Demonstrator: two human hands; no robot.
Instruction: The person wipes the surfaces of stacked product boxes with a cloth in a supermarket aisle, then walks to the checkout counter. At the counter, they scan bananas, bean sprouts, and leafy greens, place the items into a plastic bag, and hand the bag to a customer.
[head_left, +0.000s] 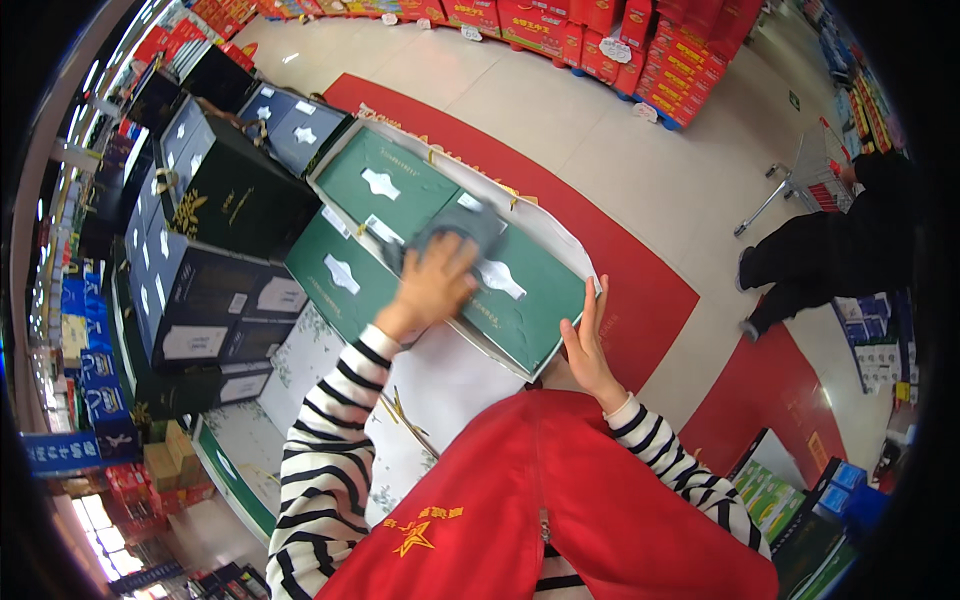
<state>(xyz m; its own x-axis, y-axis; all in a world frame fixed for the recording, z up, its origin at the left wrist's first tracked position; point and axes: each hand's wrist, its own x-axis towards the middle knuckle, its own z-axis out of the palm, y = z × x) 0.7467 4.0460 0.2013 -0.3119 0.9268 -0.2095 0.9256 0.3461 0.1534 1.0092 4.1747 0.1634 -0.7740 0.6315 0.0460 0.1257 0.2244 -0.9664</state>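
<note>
Two green cartons (525, 262) with white cut-out handles stand end to end in an open-topped carrier with white inner walls (502, 185). My left hand (439, 281) presses on a dark grey cloth (469, 229), blurred, over the top of these cartons. At the carrier's near right corner, my right hand (591, 341) rests upright against the edge, fingers straight and thumb apart. Another green carton (341, 277) lies alongside, to the left. Below it is a white surface (442, 382) with a leaf print and a gold cord.
Dark gift boxes (217, 187) are stacked at the left. A red mat (652, 307) lies on the tiled floor. Red cartons (675, 67) stand on pallets beyond. At the right, a person in dark clothes (825, 240) holds a shopping cart (817, 169).
</note>
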